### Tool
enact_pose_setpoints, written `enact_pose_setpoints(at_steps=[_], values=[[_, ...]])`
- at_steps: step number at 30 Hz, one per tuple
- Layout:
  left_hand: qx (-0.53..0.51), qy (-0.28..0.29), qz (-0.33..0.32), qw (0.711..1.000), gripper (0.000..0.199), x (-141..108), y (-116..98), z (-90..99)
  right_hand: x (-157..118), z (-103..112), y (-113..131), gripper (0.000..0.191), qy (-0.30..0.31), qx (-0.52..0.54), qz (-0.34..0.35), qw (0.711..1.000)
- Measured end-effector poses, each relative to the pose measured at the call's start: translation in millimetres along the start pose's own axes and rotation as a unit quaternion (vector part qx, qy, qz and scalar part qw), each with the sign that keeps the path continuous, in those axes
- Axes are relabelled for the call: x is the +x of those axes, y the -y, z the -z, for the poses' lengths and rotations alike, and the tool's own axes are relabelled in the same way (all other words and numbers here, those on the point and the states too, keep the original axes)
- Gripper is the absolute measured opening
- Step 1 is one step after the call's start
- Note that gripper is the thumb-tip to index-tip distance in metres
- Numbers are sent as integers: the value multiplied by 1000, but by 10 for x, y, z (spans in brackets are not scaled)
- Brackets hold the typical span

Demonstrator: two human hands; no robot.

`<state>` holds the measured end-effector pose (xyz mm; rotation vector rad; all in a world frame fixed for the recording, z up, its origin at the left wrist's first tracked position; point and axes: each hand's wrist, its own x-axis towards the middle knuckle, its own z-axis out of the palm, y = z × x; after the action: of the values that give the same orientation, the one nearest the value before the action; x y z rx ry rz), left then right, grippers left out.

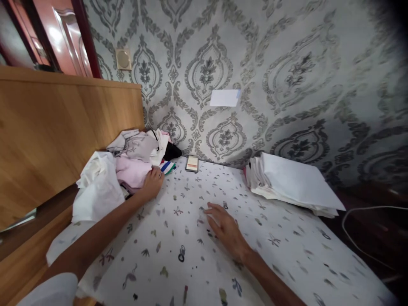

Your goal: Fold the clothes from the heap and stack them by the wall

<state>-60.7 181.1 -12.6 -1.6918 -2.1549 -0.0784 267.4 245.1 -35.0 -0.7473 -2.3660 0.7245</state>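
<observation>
My left hand is at the right edge of a heap of clothes, its fingers bent against a pink garment beside a striped cloth. Whether those fingers grip any fabric is hard to make out. Over the middle of the patterned sheet my right hand is open, fingers apart, holding nothing. White cloth and a grey garment belong to the same heap, with a black piece at its back.
A small box-like item lies near the wall. At the right is a folded white stack, with a pale cable beyond it. A wooden panel borders the left side. White paper is on the wallpaper.
</observation>
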Motion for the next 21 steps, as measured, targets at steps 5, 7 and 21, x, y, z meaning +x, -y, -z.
enact_pose_setpoints(at_steps=[5,7,21], values=[[7,-35,-41,999,51,-421,116,236,-124,-376,148,31,13,36,45,998],[42,-53,-36,997,48,-544,268,417,-142,-416,161,30,21,44,36,998],[-609,-337,228,680,22,179,1353,1606,-125,-338,286,29,43,81,-21,996]])
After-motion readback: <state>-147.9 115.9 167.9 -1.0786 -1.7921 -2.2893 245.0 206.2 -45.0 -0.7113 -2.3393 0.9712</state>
